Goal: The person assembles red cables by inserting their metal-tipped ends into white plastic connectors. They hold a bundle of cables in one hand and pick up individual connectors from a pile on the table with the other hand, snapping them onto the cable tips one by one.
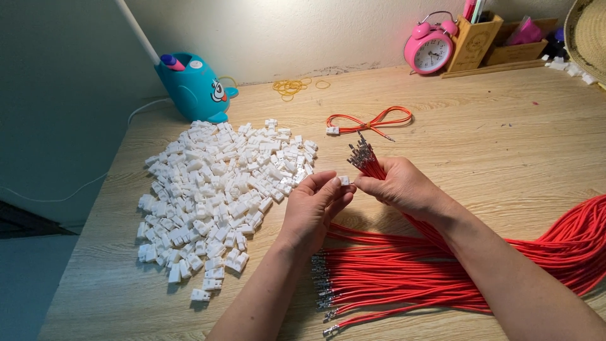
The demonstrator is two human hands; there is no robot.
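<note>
My left hand pinches a small white plastic connector between thumb and fingers at mid-table. My right hand grips a bunch of red wires whose metal-tipped ends stick up above the fist, and its fingertips meet the connector. A large pile of white connectors lies to the left of my hands. Many more red wires with metal terminals lie on the table under my forearms and trail off to the right.
One finished red wire loop with a white connector lies behind my hands. A teal lamp base, yellow rubber bands, a pink alarm clock and wooden organisers stand along the wall. A straw hat is at the far right.
</note>
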